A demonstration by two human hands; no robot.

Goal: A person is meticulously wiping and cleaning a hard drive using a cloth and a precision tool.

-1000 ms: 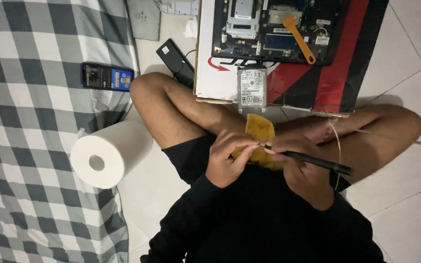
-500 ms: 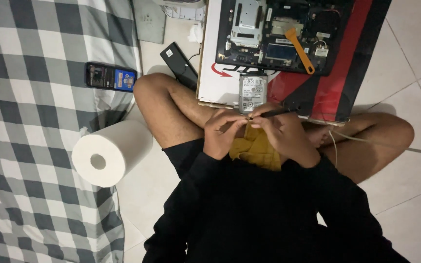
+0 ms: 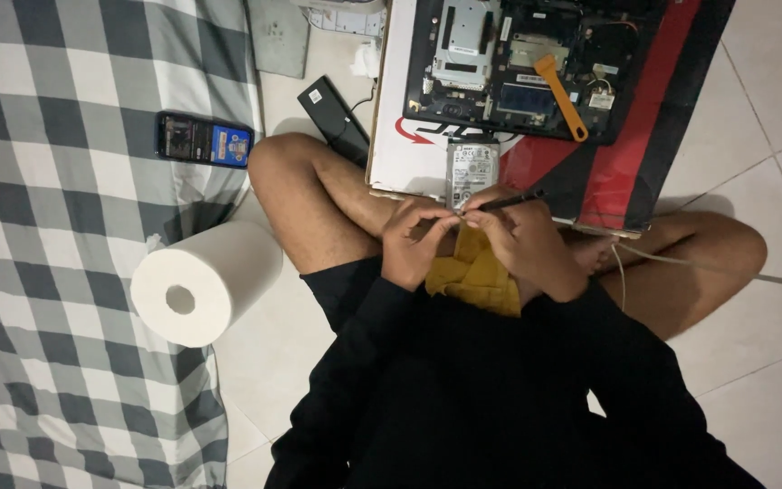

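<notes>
I sit cross-legged on a tiled floor. My right hand (image 3: 527, 240) grips a thin black tool (image 3: 510, 200) whose tip points left toward my left hand (image 3: 416, 240). The left fingertips pinch something tiny at the tool's tip; it is too small to make out. A yellow cloth (image 3: 475, 272) lies in my lap under both hands. Just beyond my fingers a silver hard drive (image 3: 471, 167) rests on a red, white and black cardboard box (image 3: 626, 172). An opened laptop (image 3: 527, 63) with its internals showing lies further back on the box, with an orange pry tool (image 3: 561, 95) on it.
A white paper roll (image 3: 201, 281) lies on its side by my left knee. On the grey checked bedding (image 3: 56, 226) lies a phone (image 3: 205, 139). A black rectangular block (image 3: 335, 118) with a cable sits on the floor left of the box. A thin cable (image 3: 708, 267) runs across my right leg.
Both hands rose from my lap toward the hard drive. The black tool swung from pointing right and down to lying almost level, tip at my left fingers.
</notes>
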